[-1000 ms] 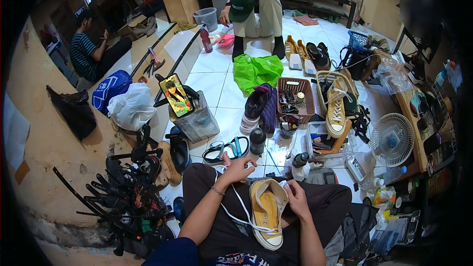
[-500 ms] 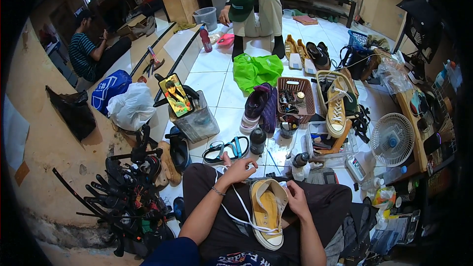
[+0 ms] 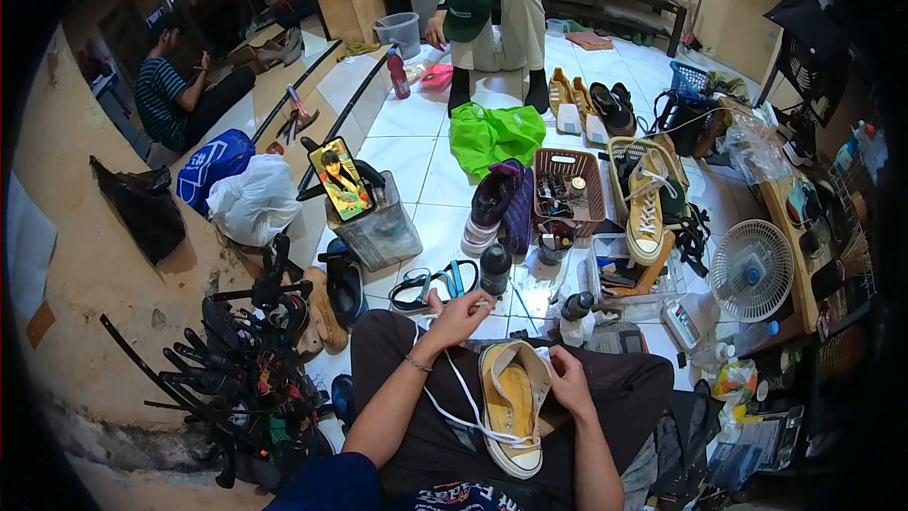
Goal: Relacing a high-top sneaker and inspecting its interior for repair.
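Observation:
A yellow canvas sneaker [image 3: 512, 405] with a white sole lies on my lap, its opening facing up. My right hand [image 3: 568, 380] grips the sneaker's right side near the collar. My left hand [image 3: 460, 315] is raised above my left knee and pinches the end of a white shoelace [image 3: 452, 398], which runs taut down to the shoe's toe end. A matching yellow sneaker [image 3: 647, 202] sits on a basket ahead to the right.
Sandals [image 3: 431, 284], a dark bottle [image 3: 495, 268], a brown basket of small items [image 3: 566, 191], a green bag [image 3: 495, 135] and a white fan [image 3: 753, 271] crowd the tiled floor. A phone [image 3: 340, 178] stands on a clear box. One person sits ahead, another far left.
My left hand has pulled the lace slightly higher and farther out; the shoe and my right hand stay about where they were.

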`<state>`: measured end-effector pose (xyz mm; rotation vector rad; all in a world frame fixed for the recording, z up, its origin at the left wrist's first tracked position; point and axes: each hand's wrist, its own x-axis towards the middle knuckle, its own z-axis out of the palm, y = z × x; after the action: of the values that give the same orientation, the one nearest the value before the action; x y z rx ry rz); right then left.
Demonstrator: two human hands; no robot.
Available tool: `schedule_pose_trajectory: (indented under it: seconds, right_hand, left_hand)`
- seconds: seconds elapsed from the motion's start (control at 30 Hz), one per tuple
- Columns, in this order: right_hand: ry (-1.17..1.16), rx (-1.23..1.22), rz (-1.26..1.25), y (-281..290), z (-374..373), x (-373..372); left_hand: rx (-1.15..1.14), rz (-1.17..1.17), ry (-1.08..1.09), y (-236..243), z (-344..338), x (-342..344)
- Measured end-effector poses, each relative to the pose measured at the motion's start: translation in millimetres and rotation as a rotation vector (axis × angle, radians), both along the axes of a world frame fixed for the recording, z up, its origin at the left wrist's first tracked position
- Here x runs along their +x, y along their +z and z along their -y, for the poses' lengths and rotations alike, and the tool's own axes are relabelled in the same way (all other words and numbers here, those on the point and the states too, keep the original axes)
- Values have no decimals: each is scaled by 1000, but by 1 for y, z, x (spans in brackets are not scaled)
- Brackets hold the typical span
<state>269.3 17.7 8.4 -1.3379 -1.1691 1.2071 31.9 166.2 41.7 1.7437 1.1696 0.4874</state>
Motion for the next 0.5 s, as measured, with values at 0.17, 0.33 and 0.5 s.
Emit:
schedule_pose_trajectory:
  seconds: [0.17, 0.33, 0.5]
  right_hand:
    - [4, 32, 1, 3, 1, -1]
    - [6, 46, -10, 5, 1, -2]
    - [16, -6, 6, 8, 3, 0]
  left_hand:
    - [170, 399, 272, 0, -7, -3]
    - [226, 667, 372, -1, -6, -11]
    - [420, 651, 379, 8, 0, -14]
